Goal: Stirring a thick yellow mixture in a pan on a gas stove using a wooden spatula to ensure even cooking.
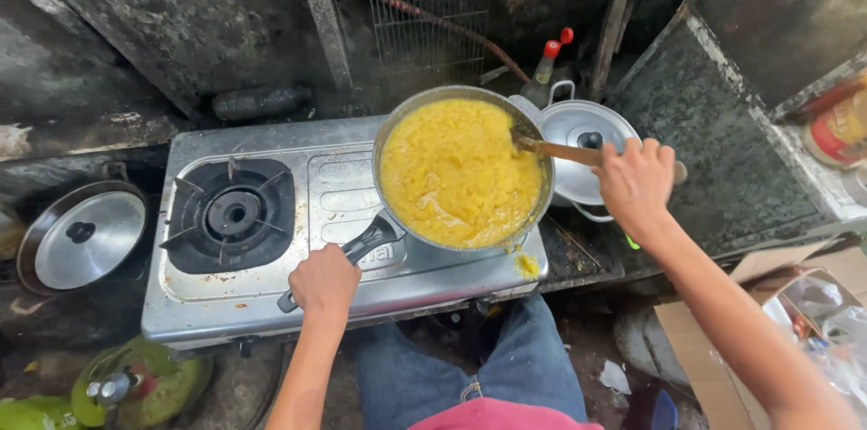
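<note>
Soot-dark walls back a steel two-burner stove point(271, 299) below you. Nearest, your left hand point(323, 280) is clenched around the black handle point(361, 245) of the pan point(463, 168), which sits on the right burner full of yellow mash point(456, 172). Your right hand point(635, 182) grips a wooden spoon point(560, 152) dipped at the pan's right rim. Beyond it sits a lidded pot point(582, 127); a loose lid point(86, 231) lies far left.
</note>
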